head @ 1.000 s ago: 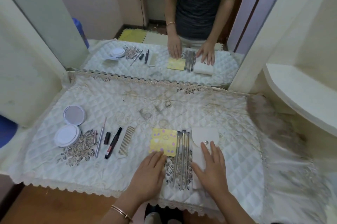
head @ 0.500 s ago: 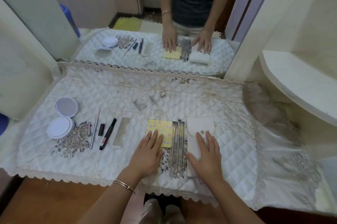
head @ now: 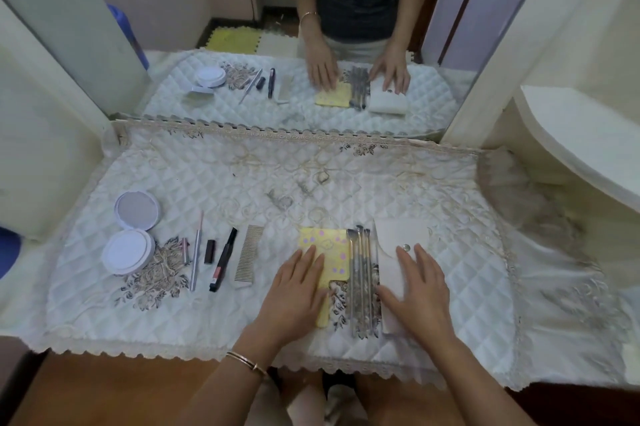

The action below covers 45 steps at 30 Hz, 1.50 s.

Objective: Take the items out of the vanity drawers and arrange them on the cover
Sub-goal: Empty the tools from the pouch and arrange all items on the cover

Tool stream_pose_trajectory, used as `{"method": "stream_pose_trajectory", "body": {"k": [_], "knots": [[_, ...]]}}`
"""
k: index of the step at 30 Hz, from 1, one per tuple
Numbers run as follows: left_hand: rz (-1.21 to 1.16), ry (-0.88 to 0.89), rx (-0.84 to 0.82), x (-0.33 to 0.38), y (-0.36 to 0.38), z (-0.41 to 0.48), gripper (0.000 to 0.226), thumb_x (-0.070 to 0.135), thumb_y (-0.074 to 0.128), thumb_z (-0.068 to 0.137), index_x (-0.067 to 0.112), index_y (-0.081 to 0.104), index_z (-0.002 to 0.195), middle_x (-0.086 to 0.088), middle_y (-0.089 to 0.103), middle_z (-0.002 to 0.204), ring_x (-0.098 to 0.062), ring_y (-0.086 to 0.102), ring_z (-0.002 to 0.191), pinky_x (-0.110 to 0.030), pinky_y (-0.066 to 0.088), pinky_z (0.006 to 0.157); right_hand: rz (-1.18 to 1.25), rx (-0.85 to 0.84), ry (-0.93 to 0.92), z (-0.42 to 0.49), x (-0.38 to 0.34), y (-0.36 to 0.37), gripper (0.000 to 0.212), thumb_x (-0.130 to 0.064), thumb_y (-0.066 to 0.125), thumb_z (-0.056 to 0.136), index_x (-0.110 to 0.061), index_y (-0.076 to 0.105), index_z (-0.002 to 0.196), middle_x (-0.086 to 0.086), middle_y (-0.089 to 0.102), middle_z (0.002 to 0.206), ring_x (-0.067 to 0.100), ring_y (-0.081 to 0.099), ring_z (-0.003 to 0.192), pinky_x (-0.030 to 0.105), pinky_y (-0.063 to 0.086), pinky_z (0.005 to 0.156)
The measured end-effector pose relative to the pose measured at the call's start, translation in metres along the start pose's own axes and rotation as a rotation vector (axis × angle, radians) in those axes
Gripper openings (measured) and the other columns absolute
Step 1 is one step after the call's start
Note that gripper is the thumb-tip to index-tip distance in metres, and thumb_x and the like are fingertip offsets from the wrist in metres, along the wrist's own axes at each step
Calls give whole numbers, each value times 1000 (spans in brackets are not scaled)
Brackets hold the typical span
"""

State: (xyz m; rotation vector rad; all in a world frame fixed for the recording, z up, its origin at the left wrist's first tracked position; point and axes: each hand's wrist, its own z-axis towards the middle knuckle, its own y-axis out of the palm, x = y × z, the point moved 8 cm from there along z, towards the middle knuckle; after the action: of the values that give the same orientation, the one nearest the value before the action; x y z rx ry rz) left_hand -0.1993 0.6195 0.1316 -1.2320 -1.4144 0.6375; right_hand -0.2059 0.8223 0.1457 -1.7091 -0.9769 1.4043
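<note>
On the white quilted cover (head: 311,183) lie a yellow dotted case (head: 330,245), several metal makeup brushes (head: 360,273) and a white snap pouch (head: 393,242), side by side near the front. My left hand (head: 298,290) rests flat on the yellow case with straight fingers. My right hand (head: 420,290) rests flat on the pouch below its snap. Further left lie a metal comb (head: 247,259), a black tube (head: 223,261), a small dark lipstick (head: 209,251), a thin silver stick (head: 196,254) and an open round compact (head: 130,238).
A mirror (head: 277,44) stands behind the cover and reflects the items and my arms. A curved cream shelf (head: 581,145) juts out at the right. The cover's lace edge (head: 173,353) hangs over the front of the vanity. A wooden floor shows below.
The view has tilted down and drawn closer. Both hands have slid slightly forward over the yellow case and the pouch; the items have not shifted.
</note>
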Motion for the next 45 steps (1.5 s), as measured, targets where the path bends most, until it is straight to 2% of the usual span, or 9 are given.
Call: {"method": "stream_pose_trajectory", "body": {"k": [6, 11, 15, 20, 24, 29, 34, 42, 45], "knots": [[110, -44, 206, -87, -50, -24, 51, 37, 12, 96, 9, 40, 128, -15, 55, 132, -23, 27, 125, -29, 14, 111, -1, 244, -73, -7, -81, 12, 63, -52, 43, 79, -12, 49, 128, 16, 49, 136, 28, 36, 128, 47, 33, 105], [219, 71, 100, -143, -67, -25, 52, 43, 28, 88, 14, 49, 125, -4, 59, 130, -22, 53, 121, -36, 45, 95, -183, -9, -404, -3, -209, 89, 63, -50, 37, 78, -15, 43, 130, 5, 53, 135, 20, 44, 128, 42, 43, 103], [348, 228, -13, -154, -73, -15, 68, 55, 25, 75, 20, 55, 124, 3, 52, 136, -18, 43, 128, -40, 30, 111, -215, -227, -409, -1, -231, 126, 77, -52, 16, 78, -15, 19, 145, -1, 15, 156, 13, 7, 144, 32, -16, 114], [360, 278, -160, -155, -66, -12, 65, 60, 30, 67, 27, 63, 112, 9, 70, 111, -15, 60, 113, -35, 28, 101, -282, -229, -318, -7, -229, 125, 59, -50, 39, 69, -21, 66, 112, -8, 66, 119, 5, 59, 114, 31, 19, 104], [238, 293, -65, -144, -61, -9, 58, 60, 32, 73, 24, 51, 116, 5, 70, 109, -19, 49, 116, -35, 39, 98, -266, -143, -290, -15, -221, 117, 54, -51, 43, 70, -21, 69, 105, -9, 69, 113, 4, 62, 108, 29, 25, 101], [63, 226, 55, -123, -65, -13, 39, 43, 43, 74, 24, 50, 107, 3, 64, 97, -16, 53, 91, -25, 57, 68, -277, -39, -237, -16, -206, 113, 51, -49, 43, 71, -19, 70, 102, -5, 71, 108, 8, 64, 105, 30, 36, 101], [-147, 92, 22, -112, -56, -10, 41, 20, 37, 96, 16, 36, 137, -5, 34, 142, -18, 46, 121, -26, 41, 98, -280, 47, -224, -17, -193, 100, 45, -44, 47, 66, -21, 72, 95, -7, 73, 103, 6, 66, 99, 29, 28, 102], [-318, 43, 21, -94, -45, -7, 40, 19, 39, 96, 12, 39, 135, -6, 36, 139, -14, 46, 120, -18, 35, 95, -261, 33, -186, -16, -182, 98, 48, -49, 41, 71, -23, 72, 97, -8, 73, 102, 7, 66, 98, 24, 49, 92], [-346, -10, 54, -95, -47, -8, 41, 18, 39, 96, 13, 38, 136, -5, 35, 140, -14, 46, 121, -14, 33, 94, -263, -43, -230, -19, -178, 106, 50, -45, 41, 77, -25, 60, 118, -7, 64, 123, 9, 57, 116, 27, 19, 110]]}}
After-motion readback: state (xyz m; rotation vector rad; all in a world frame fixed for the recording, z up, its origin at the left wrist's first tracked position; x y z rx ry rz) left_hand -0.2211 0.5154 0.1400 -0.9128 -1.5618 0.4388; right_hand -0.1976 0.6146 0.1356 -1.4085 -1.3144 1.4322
